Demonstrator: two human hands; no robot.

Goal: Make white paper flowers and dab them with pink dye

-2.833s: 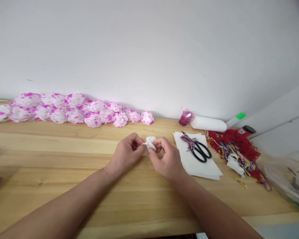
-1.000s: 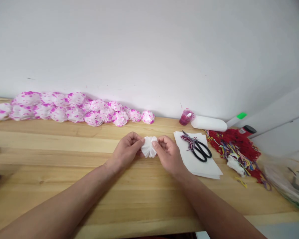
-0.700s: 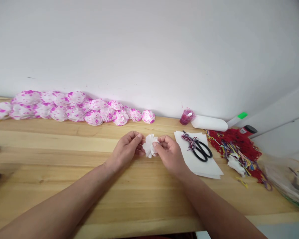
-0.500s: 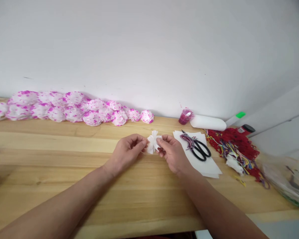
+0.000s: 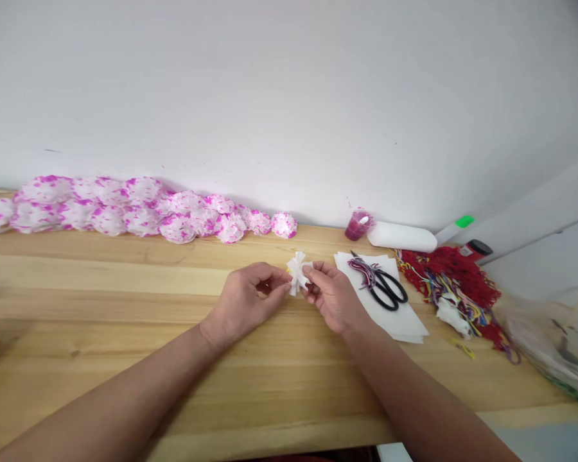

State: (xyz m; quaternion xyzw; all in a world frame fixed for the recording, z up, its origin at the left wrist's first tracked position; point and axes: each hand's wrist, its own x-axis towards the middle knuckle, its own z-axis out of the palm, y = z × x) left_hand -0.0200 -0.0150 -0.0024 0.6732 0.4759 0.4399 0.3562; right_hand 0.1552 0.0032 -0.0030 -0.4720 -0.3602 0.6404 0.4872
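A small white tissue-paper flower (image 5: 297, 269) is pinched between both hands just above the wooden table (image 5: 125, 333), near its middle. My left hand (image 5: 248, 303) grips its left side with thumb and fingertips closed. My right hand (image 5: 332, 296) pinches its right side, fingers curled. The paper's folds fan upward between the fingertips.
A row of several pink-and-white paper flowers (image 5: 139, 212) lies along the wall at back left. To the right are a stack of white paper sheets (image 5: 395, 314) with black scissors (image 5: 385, 289) and cords on it, a pink cup (image 5: 357, 226), a white bottle (image 5: 404, 237), a heap of red and coloured strings (image 5: 455, 282).
The white paper went from a small folded bundle to a spread, fanned flower shape, and both hands shifted slightly right and farther away while working it.
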